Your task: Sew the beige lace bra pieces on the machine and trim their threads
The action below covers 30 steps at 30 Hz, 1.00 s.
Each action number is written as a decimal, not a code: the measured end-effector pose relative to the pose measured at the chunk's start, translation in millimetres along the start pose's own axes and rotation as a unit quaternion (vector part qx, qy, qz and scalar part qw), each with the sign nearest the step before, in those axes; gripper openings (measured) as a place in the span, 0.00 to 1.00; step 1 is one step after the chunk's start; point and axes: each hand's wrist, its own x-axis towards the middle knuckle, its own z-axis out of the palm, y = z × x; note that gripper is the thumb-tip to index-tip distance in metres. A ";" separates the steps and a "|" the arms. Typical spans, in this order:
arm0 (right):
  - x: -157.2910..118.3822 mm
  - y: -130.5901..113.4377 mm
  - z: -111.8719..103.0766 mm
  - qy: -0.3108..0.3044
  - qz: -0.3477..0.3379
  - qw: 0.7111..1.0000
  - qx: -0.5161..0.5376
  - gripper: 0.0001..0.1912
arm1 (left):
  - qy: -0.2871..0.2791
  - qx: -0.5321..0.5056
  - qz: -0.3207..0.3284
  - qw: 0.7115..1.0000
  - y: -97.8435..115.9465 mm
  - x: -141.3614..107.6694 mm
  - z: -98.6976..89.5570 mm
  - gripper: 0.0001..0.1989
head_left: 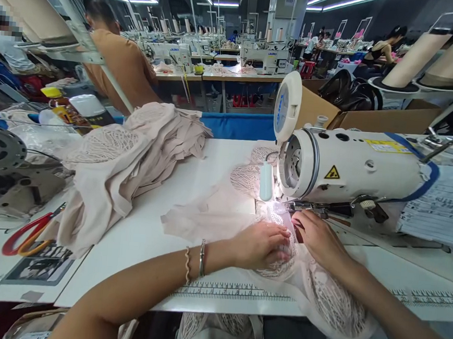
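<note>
A pale pink lace garment (335, 303) with rounded lace panels lies under the lit needle area of a white sewing machine (345, 160), and part of it hangs over the table's front edge. My left hand (263, 244) rests flat on a lace panel, fingers stretched out, left of and in front of the needle. Close to the presser foot, my right hand (317, 236) has its fingers bent and pinched at the garment's edge. The fingertips are partly hidden there. More of the sheer fabric (207, 217) spreads out behind and left of my left hand.
A heap of similar pink pieces (134, 146) covers the table's left side. Red and orange scissors (29, 235) lie beside it. A second machine (10, 173) stands far left. Thread cones (417, 59) and a cardboard box (391, 120) are behind. A person (119, 62) sits ahead.
</note>
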 end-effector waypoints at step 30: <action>-10.1 -2.1 49.3 0.164 -0.142 0.971 -0.104 0.18 | -0.003 0.259 -0.049 0.965 1.2 -3.1 -2.7 0.22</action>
